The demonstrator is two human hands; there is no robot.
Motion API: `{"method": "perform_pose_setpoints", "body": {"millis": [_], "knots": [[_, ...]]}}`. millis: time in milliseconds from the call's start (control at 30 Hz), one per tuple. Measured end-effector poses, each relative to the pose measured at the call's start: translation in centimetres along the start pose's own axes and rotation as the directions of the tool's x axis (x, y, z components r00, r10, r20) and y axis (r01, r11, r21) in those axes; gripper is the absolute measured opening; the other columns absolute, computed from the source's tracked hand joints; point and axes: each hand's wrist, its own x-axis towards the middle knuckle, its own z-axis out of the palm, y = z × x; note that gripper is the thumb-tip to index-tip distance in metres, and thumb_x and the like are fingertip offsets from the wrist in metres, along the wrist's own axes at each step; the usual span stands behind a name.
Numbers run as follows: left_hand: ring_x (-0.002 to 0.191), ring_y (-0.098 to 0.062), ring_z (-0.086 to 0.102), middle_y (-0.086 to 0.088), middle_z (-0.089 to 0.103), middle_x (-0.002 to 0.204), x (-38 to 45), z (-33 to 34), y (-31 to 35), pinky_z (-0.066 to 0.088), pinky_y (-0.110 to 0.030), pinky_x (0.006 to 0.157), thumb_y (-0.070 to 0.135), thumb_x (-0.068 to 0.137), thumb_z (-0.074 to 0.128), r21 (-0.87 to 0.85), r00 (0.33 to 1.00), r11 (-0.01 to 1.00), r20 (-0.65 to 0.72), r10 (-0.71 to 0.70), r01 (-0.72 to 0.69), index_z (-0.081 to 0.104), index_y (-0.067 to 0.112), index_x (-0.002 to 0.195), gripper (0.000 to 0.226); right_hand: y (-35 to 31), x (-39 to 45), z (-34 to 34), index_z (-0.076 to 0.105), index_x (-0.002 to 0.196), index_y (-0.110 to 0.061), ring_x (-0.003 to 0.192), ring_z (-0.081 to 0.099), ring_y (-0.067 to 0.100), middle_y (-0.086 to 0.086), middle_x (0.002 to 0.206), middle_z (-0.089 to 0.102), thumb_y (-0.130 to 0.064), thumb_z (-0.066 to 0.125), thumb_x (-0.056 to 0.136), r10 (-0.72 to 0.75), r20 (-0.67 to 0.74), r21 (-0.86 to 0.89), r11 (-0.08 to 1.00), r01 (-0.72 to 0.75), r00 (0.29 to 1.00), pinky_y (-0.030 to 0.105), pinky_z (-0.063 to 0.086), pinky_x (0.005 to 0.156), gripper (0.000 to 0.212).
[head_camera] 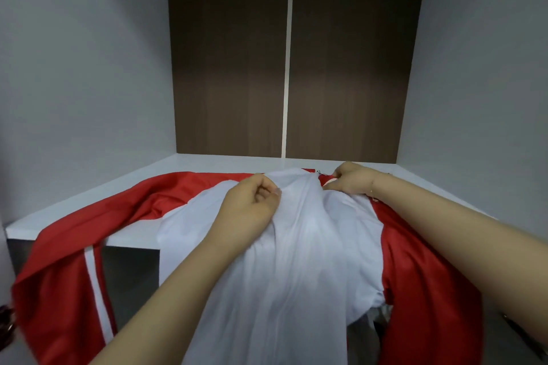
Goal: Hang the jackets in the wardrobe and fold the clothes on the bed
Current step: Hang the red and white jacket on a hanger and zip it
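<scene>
Jacket (296,261) hem cut off below frame.

The jacket (296,246) is thin cloth: its red outer fabric has a slight satin sheen, while the white inner side looks matt and soft, falling in fine creases. A small zip pull (318,172) near the collar glints like metal. The shelf (207,161) under it is a smooth, matt white laminate. The back panel (231,68) of the wardrobe is dark brown with a wood-grain finish, matt, split by a pale smooth strip (287,68).
</scene>
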Motion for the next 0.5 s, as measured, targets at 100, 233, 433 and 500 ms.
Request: {"method": "perform_pose_setpoints", "body": {"millis": [100,233,433,500], "knots": [[0.117,-0.009,0.042,0.011,0.052,0.114,-0.2,-0.4,-0.6,0.028,-0.028,0.103,0.024,0.092,0.059,0.356,0.991,0.933,-0.105,0.086,-0.043,0.062,0.024,0.101,0.010,-1.2,-3.7,1.3,0.054,0.102,-0.015,0.086,0.057,0.014,0.000,0.103,0.060,-0.054,0.061,0.086,-0.088,-0.033,0.108,0.990,0.092,0.996,0.027,0.043,0.070,0.043],[0.138,-0.011,0.030,0.014,0.048,0.134,-0.8,-1.3,-0.3,-0.005,-0.049,0.116,0.036,0.096,0.049,0.572,0.999,0.820,0.022,-0.031,0.013,0.056,0.033,0.119,0.024,-2.1,-8.1,3.0,0.041,0.129,-0.008,0.102,0.059,0.028,0.009,0.114,0.062,-0.041,0.065,0.089,-0.213,-0.166,-0.085,0.976,0.201,0.963,0.033,0.047,0.079,0.057],[0.132,-0.007,0.037,0.013,0.050,0.134,-3.7,-5.0,1.1,0.005,-0.046,0.117,0.032,0.100,0.028,0.426,0.906,0.851,-0.140,0.399,-0.309,0.056,0.028,0.125,0.037,-1.7,-14.5,3.9,0.045,0.118,-0.012,0.077,0.055,0.025,-0.003,0.087,0.055,-0.026,0.058,0.095,-0.341,-0.621,-0.035,0.912,0.410,0.705,0.035,0.039,0.064,0.029],[0.140,-0.011,0.030,0.008,0.041,0.147,-3.9,-6.7,1.7,0.001,-0.049,0.118,0.040,0.103,0.032,0.538,0.886,0.781,-0.124,0.447,-0.318,0.046,0.027,0.138,0.040,-1.4,-16.9,4.3,0.049,0.117,-0.015,0.079,0.056,0.018,-0.006,0.089,0.059,-0.020,0.062,0.093,-0.325,-0.659,0.086,0.863,0.497,0.678,0.034,0.042,0.070,0.028]]}}
